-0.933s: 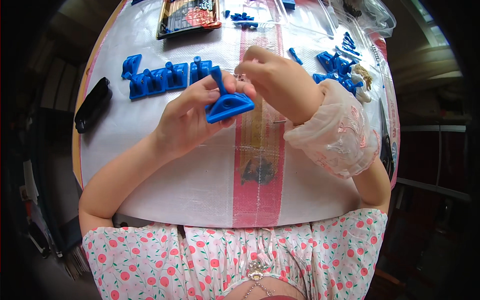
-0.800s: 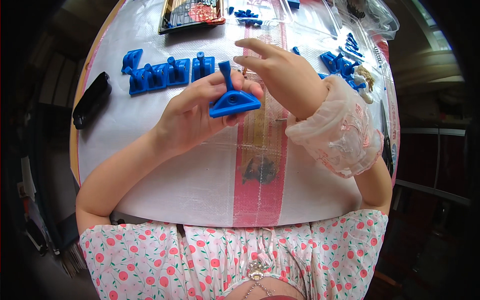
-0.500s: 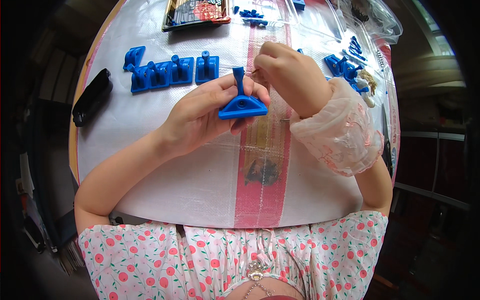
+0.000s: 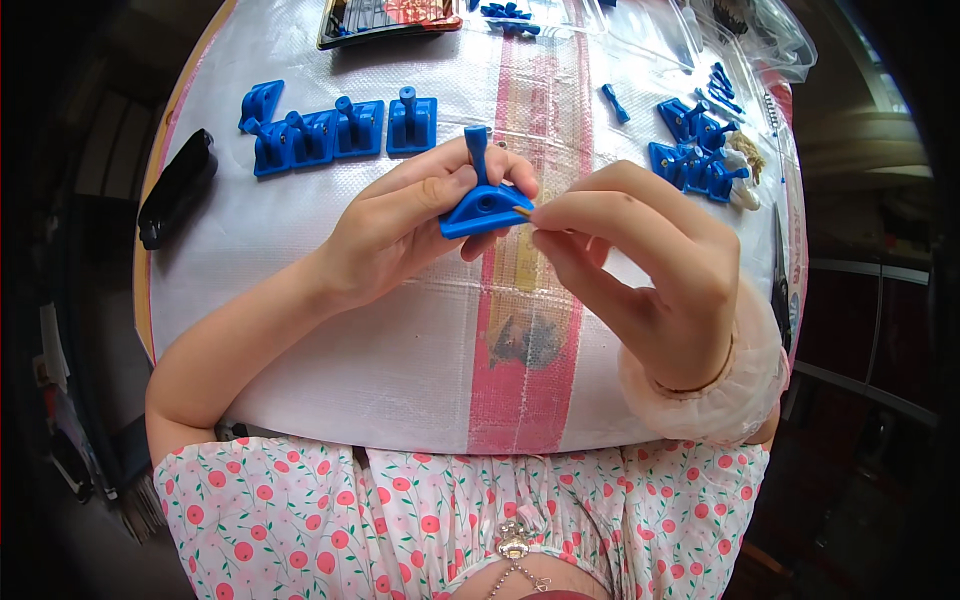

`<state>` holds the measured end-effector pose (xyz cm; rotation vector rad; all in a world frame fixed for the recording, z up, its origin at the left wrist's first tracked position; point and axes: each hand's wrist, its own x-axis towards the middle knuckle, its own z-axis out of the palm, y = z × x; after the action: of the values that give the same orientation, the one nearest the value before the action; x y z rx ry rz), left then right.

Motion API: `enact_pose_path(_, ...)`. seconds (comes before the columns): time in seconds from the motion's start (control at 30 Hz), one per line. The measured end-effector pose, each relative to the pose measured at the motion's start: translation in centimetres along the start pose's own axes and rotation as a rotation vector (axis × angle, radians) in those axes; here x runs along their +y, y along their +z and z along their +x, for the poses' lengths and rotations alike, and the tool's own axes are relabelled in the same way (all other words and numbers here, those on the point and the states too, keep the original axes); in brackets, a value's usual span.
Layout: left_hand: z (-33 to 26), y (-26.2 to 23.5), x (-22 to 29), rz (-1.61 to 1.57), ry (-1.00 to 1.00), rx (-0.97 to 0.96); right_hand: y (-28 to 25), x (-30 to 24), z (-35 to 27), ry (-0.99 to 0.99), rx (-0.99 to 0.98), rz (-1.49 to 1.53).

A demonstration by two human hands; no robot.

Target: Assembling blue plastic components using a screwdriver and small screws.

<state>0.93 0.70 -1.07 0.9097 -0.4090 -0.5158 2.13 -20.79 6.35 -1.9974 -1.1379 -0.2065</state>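
My left hand (image 4: 400, 225) grips a blue plastic part (image 4: 483, 200), a flat base with an upright peg, above the middle of the table. My right hand (image 4: 640, 270) pinches a thin pale pin (image 4: 522, 212) between thumb and forefinger, with its tip at the right edge of the blue part's base. Both hands are held over the white woven cover (image 4: 330, 340) with its red stripe.
A row of matching blue parts (image 4: 335, 125) lies at the back left. More blue pieces (image 4: 695, 150) sit at the back right beside clear bags (image 4: 760, 40). A black object (image 4: 175, 190) rests at the left edge, a dark tray (image 4: 385, 20) at the back.
The right hand has come down from above the blue part to its right side, now pinching a thin pin against it. The left hand turned the part so its peg stands up.
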Motion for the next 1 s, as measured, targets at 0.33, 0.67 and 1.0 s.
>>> enact_pose_path(0.33, 0.6, 0.4, -0.5, 0.02, 0.013, 0.064, 1.3, 1.1, -0.1, -0.012, 0.054, 0.014)
enact_pose_path(0.67, 0.2, 1.7, -0.2, 0.412, 0.109, 0.107, 1.8, 2.6, -0.6, 0.068, 0.056, 0.158)
enact_pose_path(1.0, 0.3, 1.6, -0.5, 0.665, 0.277, 0.242, 2.9, 1.8, -0.7, 0.047, 0.071, 0.187)
